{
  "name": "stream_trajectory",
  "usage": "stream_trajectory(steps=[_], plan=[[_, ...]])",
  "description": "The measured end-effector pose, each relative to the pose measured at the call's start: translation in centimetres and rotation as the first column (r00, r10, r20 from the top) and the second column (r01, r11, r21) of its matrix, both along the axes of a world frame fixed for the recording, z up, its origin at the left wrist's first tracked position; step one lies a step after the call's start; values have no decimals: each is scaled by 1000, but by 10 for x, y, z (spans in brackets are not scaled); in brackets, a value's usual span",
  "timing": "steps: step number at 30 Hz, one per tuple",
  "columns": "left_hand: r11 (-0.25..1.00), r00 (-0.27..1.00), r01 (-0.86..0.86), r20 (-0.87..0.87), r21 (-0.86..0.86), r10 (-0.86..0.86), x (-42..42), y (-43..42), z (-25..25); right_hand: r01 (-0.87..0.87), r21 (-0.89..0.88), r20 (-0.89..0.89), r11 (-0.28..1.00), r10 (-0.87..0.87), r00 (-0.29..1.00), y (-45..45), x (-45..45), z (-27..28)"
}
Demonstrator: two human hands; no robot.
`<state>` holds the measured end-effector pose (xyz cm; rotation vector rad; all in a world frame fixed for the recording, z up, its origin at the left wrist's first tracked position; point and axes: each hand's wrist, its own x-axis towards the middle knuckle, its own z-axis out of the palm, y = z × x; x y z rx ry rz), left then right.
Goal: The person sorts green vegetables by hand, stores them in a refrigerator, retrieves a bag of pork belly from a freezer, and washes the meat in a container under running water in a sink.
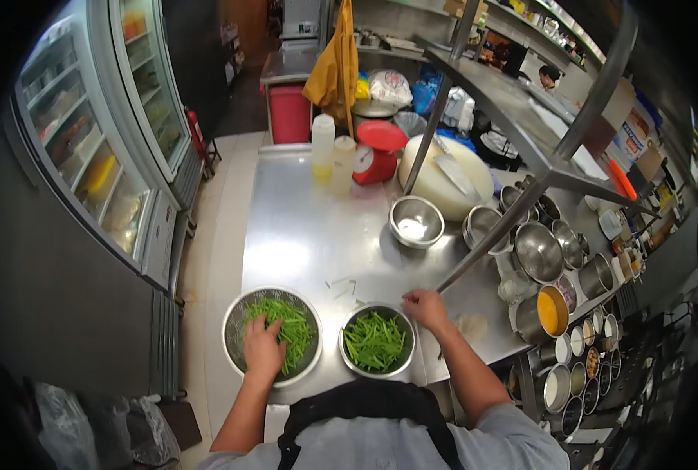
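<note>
My left hand [263, 345] reaches into a perforated metal colander [229, 348] at the front left of the table. Its fingers are spread over cut green vegetable stalks [295, 323] and touch them. Beside the colander stands a smaller metal bowl [344, 356], also holding cut green stalks [375, 342]. Just right of this bowl's far rim is my right hand [427, 309], its fingers curled together; whether something small is in them is hidden. A few loose stalk pieces [342, 288] lie on the metal table behind the bowls.
An empty steel bowl [416, 222], a red scale [375, 157], squeeze bottles [323, 145] and a large round white board [435, 176] with a cleaver [456, 176] stand farther back. A shelf post [486, 258] slants down near my right hand. Several pots [538, 252] line the right.
</note>
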<state>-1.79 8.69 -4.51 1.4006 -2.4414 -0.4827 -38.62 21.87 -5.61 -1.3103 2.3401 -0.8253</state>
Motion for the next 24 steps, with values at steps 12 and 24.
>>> stream_trajectory(steps=[12,24], plan=[[999,999,-10,-32,39,11,2,8,0,-24,52,16,998,23,1000,-21,12,-2],[999,1000,-19,14,33,18,4,12,0,-206,104,-187,973,222,957,-32,13,-34]])
